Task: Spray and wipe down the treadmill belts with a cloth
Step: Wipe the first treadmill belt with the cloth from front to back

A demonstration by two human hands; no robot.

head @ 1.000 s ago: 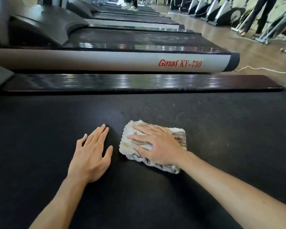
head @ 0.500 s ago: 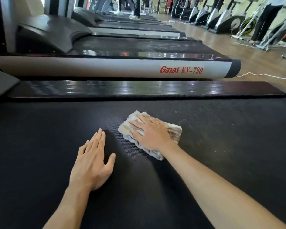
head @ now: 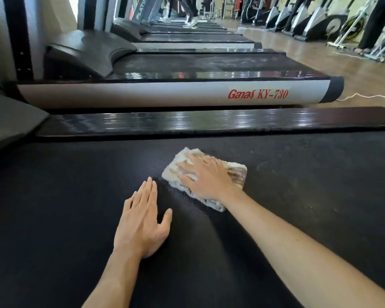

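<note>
R hand flat, fingers spread, pressing cloth on belt near far rail. L hand flat on belt, holding nothing. Risk: cloth bunches/slips under palm; belt could roll w/ body weight.

We read "Ganas KY-730" in red on the neighbouring treadmill's grey side rail. A slanted panel farther back shows "PLATIN", cut off.

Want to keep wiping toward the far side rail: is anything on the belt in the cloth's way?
Nothing visible does. The right hand presses the cloth flat; the belt beyond it is bare up to the side rail.
</note>
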